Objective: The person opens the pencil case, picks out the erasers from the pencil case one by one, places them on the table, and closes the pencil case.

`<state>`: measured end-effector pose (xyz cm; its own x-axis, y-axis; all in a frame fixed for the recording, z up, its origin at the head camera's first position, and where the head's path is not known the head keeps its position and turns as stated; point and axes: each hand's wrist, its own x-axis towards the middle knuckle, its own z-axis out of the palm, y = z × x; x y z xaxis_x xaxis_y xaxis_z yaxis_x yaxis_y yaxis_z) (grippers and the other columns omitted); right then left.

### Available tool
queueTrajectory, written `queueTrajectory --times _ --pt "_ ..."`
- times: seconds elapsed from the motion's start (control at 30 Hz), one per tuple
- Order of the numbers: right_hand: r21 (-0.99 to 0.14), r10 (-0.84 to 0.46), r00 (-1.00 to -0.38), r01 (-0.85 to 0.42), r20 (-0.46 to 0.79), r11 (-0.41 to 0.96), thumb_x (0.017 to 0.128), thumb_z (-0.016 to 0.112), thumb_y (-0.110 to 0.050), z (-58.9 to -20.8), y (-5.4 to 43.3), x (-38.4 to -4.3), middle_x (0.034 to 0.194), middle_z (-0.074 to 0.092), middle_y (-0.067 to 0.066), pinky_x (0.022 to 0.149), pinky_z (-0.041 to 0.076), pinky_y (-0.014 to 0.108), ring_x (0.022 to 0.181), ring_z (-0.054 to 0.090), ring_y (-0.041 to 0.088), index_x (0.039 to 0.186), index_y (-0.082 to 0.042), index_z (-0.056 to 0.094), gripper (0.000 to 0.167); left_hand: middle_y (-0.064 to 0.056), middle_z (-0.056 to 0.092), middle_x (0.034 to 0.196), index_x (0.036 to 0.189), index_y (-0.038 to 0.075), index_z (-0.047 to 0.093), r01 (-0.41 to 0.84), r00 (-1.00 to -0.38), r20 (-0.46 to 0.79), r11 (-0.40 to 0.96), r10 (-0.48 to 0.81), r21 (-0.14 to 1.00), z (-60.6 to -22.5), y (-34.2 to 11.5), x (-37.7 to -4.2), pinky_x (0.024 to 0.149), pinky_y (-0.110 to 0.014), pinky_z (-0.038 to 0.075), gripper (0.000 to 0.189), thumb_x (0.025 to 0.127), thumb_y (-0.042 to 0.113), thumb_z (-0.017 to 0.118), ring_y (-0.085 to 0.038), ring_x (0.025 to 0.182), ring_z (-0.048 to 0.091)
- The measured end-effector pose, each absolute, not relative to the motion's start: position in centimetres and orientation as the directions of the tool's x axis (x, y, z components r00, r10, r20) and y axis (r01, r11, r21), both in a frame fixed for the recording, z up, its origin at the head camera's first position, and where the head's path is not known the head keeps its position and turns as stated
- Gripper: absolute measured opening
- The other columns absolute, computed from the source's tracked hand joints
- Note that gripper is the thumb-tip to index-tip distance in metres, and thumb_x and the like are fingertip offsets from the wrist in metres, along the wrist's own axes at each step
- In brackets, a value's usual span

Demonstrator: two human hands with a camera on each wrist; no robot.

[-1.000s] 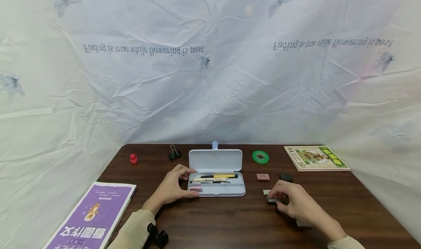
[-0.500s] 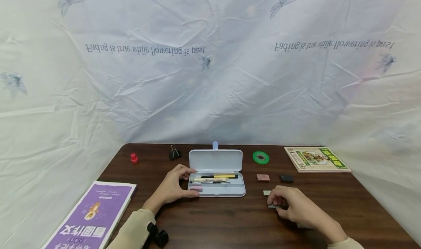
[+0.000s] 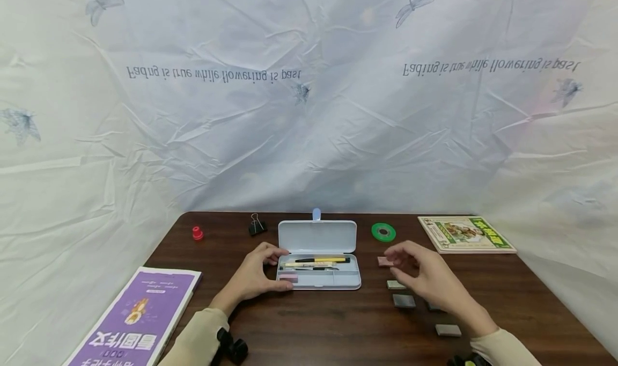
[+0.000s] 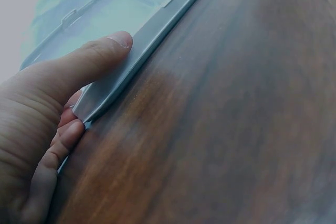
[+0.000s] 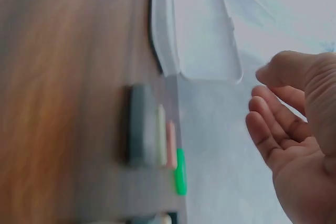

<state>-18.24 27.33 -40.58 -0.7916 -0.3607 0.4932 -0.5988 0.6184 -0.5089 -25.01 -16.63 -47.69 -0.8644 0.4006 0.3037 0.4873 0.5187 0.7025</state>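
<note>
My left hand (image 3: 256,272) holds the left end of a white pencil case (image 3: 347,281), thumb on its front wall and fingers around the end. The case's lid (image 3: 316,236) stands raised. Inside lie a yellow-and-black pen (image 3: 324,259), other slim pens and a pink eraser (image 3: 288,278). My right hand (image 3: 425,272) hovers with loosely bent fingers and nothing between them, fingertips overlapping a second pink eraser (image 3: 383,262). Below it sit a pale eraser (image 3: 396,285) and a grey eraser (image 3: 404,301). The right wrist view shows this hand (image 5: 294,129) apart from the erasers.
A light grey block (image 3: 448,330) lies near the right forearm. Behind are green tape (image 3: 383,232), a picture book (image 3: 465,234), a binder clip (image 3: 257,226) and a red stopper-like piece (image 3: 197,233). A purple book (image 3: 137,315) lies at left.
My right hand has let go of the grey eraser, leaving it on the table below the pale one, and has risen away toward the pink eraser. The left hand keeps its place.
</note>
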Motion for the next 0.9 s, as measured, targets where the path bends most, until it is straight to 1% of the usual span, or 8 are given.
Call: queueTrajectory --times 0.1,0.2,0.3,0.47,0.5,0.6,0.8,0.9 --pt "-0.525 -0.339 -0.796 -0.592 0.502 0.612 0.096 0.087 -0.001 -40.0 26.2 -18.9 0.112 0.076 -0.005 0.078 0.066 0.036 0.096 0.072 0.008 0.127 -0.022 0.074 0.039 0.002 0.064 0.128 0.139 0.019 0.076 0.484 -0.866 0.301 0.519 0.399 0.704 -47.7 -16.6 -25.0 0.101 -0.033 0.059 0.075 0.076 0.051 0.104 -0.016 0.113 0.064" --pt "-0.559 -0.331 -0.797 -0.594 0.505 0.578 0.097 0.086 -0.003 -39.6 24.9 -19.7 0.121 0.076 -0.004 0.084 0.067 0.039 0.102 0.075 0.016 0.131 -0.02 0.073 0.04 0.002 0.064 0.129 0.139 0.018 0.076 0.483 -0.866 0.298 0.518 0.4 0.707 -47.7 -16.6 -25.1 0.102 -0.034 0.059 0.076 0.076 0.051 0.104 -0.016 0.113 0.064" --pt "-0.597 -0.335 -0.79 -0.609 0.513 0.522 0.097 0.086 0.0 -39.1 23.3 -20.4 0.127 0.075 0.0 0.088 0.067 0.042 0.107 0.075 0.023 0.136 -0.018 0.073 0.045 0.002 0.064 0.128 0.139 0.018 0.076 0.482 -0.867 0.297 0.52 0.4 0.705 -47.6 -16.7 -25.1 0.102 -0.034 0.059 0.076 0.076 0.052 0.103 -0.016 0.113 0.064" --pt "-0.628 -0.359 -0.766 -0.642 0.533 0.44 0.097 0.085 0.002 -37.6 20.2 -21.4 0.13 0.074 0.001 0.096 0.065 0.041 0.113 0.073 0.018 0.141 -0.017 0.072 0.05 0.002 0.064 0.128 0.139 0.019 0.076 0.476 -0.871 0.294 0.528 0.394 0.704 -47.5 -16.9 -25.1 0.101 -0.034 0.059 0.077 0.076 0.053 0.104 -0.016 0.113 0.063" --pt "-0.631 -0.365 -0.762 -0.648 0.535 0.426 0.097 0.085 0.002 -37.3 19.6 -21.6 0.131 0.074 0.001 0.097 0.065 0.04 0.114 0.073 0.017 0.142 -0.016 0.071 0.05 0.002 0.064 0.128 0.139 0.019 0.076 0.476 -0.871 0.293 0.526 0.394 0.705 -47.5 -16.9 -25.1 0.101 -0.034 0.059 0.077 0.076 0.053 0.104 -0.016 0.113 0.063" --pt "-0.654 -0.381 -0.754 -0.656 0.535 0.377 0.099 0.083 0.001 -36.6 17.9 -22.0 0.135 0.072 0.003 0.102 0.063 0.041 0.119 0.072 0.016 0.144 -0.014 0.07 0.049 0.002 0.064 0.129 0.139 0.018 0.076 0.474 -0.871 0.291 0.524 0.396 0.707 -47.4 -16.8 -25.1 0.101 -0.034 0.059 0.077 0.076 0.052 0.104 -0.016 0.113 0.063" --pt "-0.69 -0.392 -0.741 -0.662 0.545 0.293 0.1 0.082 -0.001 -35.9 15.1 -22.5 0.137 0.071 0.011 0.106 0.061 0.043 0.122 0.071 0.025 0.145 -0.009 0.07 0.047 0.002 0.064 0.128 0.14 0.019 0.075 0.473 -0.871 0.288 0.523 0.398 0.709 -47.5 -16.5 -25.0 0.102 -0.035 0.059 0.077 0.077 0.052 0.103 -0.016 0.113 0.064" --pt "-0.708 -0.388 -0.74 -0.659 0.549 0.255 0.1 0.082 0.0 -35.7 13.8 -22.8 0.137 0.071 0.011 0.107 0.061 0.046 0.121 0.071 0.028 0.145 -0.008 0.07 0.047 0.001 0.064 0.128 0.14 0.019 0.075 0.481 -0.867 0.295 0.52 0.402 0.706 -47.6 -16.6 -25.1 0.102 -0.035 0.059 0.076 0.077 0.051 0.103 -0.016 0.113 0.064"
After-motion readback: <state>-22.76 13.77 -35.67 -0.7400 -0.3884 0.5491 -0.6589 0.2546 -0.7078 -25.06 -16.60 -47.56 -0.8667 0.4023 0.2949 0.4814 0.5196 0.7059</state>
